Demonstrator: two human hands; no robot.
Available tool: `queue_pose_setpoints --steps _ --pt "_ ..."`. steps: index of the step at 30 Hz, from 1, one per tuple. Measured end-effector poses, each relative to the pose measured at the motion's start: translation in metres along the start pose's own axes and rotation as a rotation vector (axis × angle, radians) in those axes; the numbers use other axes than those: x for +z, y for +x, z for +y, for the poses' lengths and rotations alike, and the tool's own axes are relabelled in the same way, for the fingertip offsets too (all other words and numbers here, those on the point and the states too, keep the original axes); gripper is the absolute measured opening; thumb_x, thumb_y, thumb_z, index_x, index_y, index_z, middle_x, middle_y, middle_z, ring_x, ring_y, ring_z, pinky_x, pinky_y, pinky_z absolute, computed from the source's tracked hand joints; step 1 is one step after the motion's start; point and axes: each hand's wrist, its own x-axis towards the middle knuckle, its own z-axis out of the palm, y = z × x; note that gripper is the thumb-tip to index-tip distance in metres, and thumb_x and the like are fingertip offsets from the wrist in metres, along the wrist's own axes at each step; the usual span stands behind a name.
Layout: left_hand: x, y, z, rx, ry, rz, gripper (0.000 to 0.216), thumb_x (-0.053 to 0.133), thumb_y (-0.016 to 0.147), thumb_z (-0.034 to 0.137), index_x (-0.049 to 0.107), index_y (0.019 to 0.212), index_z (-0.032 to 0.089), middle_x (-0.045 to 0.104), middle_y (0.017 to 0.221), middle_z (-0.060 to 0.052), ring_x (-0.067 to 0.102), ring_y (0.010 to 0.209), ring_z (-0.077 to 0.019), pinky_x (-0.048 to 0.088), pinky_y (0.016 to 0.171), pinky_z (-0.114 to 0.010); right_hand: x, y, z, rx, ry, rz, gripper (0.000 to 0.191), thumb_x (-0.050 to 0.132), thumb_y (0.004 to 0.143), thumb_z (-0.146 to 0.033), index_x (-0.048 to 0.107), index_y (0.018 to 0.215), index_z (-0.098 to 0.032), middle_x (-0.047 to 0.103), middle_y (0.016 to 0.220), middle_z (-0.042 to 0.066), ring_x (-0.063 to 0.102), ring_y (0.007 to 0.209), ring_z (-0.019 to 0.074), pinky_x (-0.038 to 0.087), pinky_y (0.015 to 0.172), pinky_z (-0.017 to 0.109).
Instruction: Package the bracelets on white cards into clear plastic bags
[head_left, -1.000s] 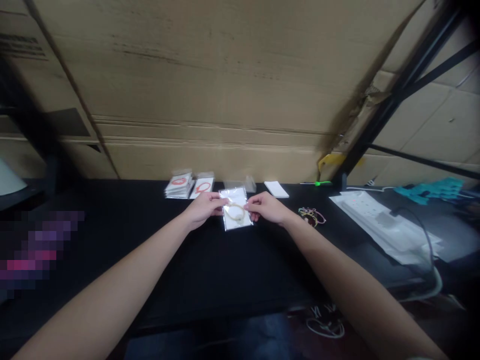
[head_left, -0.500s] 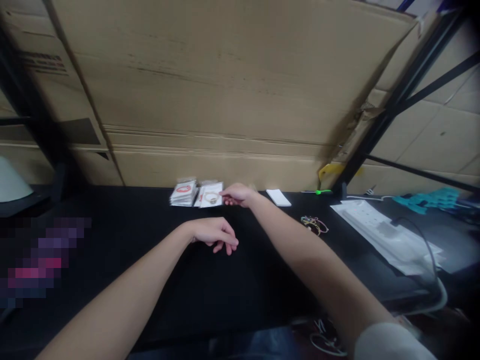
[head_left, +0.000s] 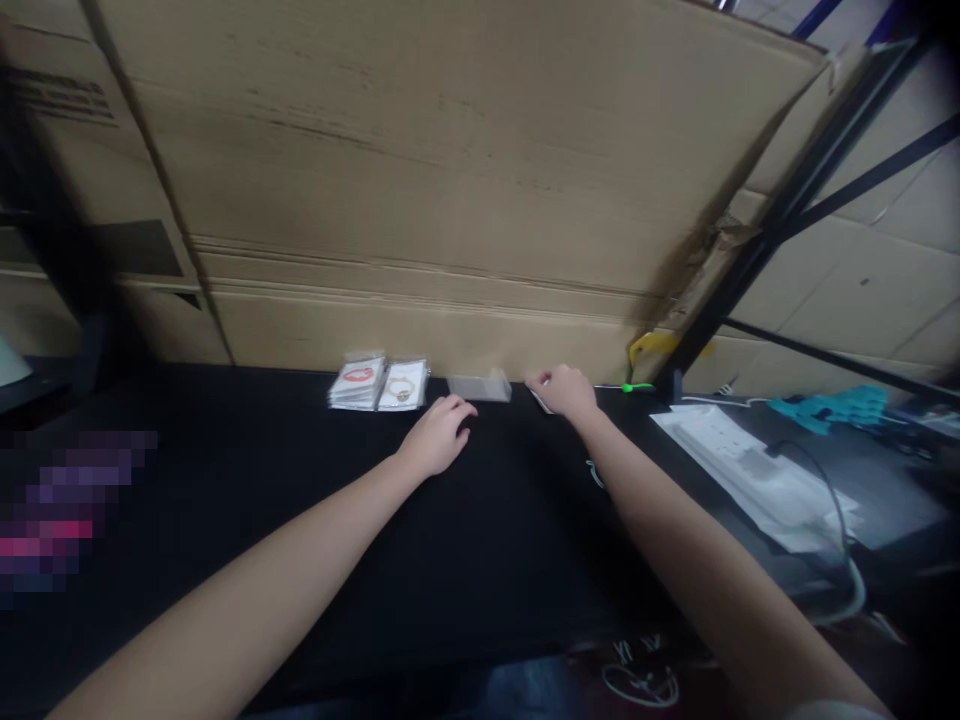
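My right hand (head_left: 568,392) is over the stack of white cards (head_left: 541,397), its fingers bent and pinching at the cards, most of which it covers. My left hand (head_left: 439,436) hovers palm down above the black tabletop with fingers loosely apart, holding nothing. Just beyond its fingertips lie clear plastic bags (head_left: 480,387). To the left of them are two piles of bagged cards with bracelets: one shows a red bracelet (head_left: 358,376), the other a beige bracelet with a small charm (head_left: 403,388). Behind my right forearm, loose bracelets (head_left: 595,474) are mostly hidden.
A cardboard wall (head_left: 420,200) closes off the back of the table. At the right lie white plastic packaging (head_left: 735,460), a dark cable and a teal object (head_left: 832,405). A green-tipped tool (head_left: 637,387) rests by the black frame post (head_left: 712,330).
My right hand has moved right, from the beige-bracelet pile to the white cards. My left hand has moved up and forward toward the plastic bags. The camera view has shifted slightly.
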Motion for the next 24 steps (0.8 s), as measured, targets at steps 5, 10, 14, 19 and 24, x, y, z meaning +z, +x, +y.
queue_pose_setpoints --steps 5,10,14,19,24 --pt "0.023 0.041 -0.007 -0.075 0.175 0.048 0.034 0.052 0.081 0.012 0.061 0.113 0.017 0.054 0.123 -0.013 0.043 0.12 -0.029 0.032 0.104 -0.044 0.011 -0.01 0.051 0.09 -0.055 -0.061 0.072 0.06 0.068 -0.066 0.059 0.119 -0.015 0.065 0.107 0.019 0.059 0.103 0.0333 0.044 0.082 0.039" --pt "0.034 0.065 -0.015 -0.21 0.251 -0.06 0.026 0.044 0.087 0.016 0.07 0.088 0.015 0.065 0.096 -0.015 0.058 0.1 -0.0285 0.042 0.091 -0.042 0.018 -0.007 0.054 0.099 -0.065 -0.124 0.081 0.058 0.065 -0.071 0.054 0.123 -0.015 0.062 0.111 0.02 0.059 0.102 0.0358 0.044 0.081 0.044" --pt "0.037 0.071 -0.023 -0.277 0.264 -0.102 0.027 0.047 0.088 0.025 0.072 0.083 0.016 0.067 0.087 -0.016 0.062 0.091 -0.0293 0.044 0.085 -0.041 0.02 -0.003 0.056 0.089 -0.075 -0.118 0.068 0.059 0.069 -0.064 0.057 0.118 -0.016 0.062 0.111 0.019 0.058 0.105 0.0349 0.043 0.084 0.044" --pt "0.034 0.076 -0.026 -0.31 0.285 -0.105 0.028 0.048 0.088 0.031 0.072 0.083 0.018 0.069 0.083 -0.013 0.064 0.084 -0.0261 0.046 0.08 -0.037 0.02 -0.002 0.058 0.1 -0.044 -0.105 0.064 0.059 0.071 -0.06 0.058 0.117 -0.015 0.062 0.11 0.02 0.058 0.103 0.0358 0.043 0.083 0.045" --pt "0.007 0.094 -0.014 -0.267 0.308 -0.043 0.03 0.043 0.089 0.028 0.071 0.084 0.019 0.068 0.093 -0.013 0.061 0.094 -0.0279 0.043 0.085 -0.04 0.012 -0.004 0.058 0.138 -0.04 -0.053 0.06 0.055 0.073 -0.057 0.058 0.114 -0.014 0.064 0.106 0.02 0.06 0.099 0.0353 0.044 0.079 0.042"
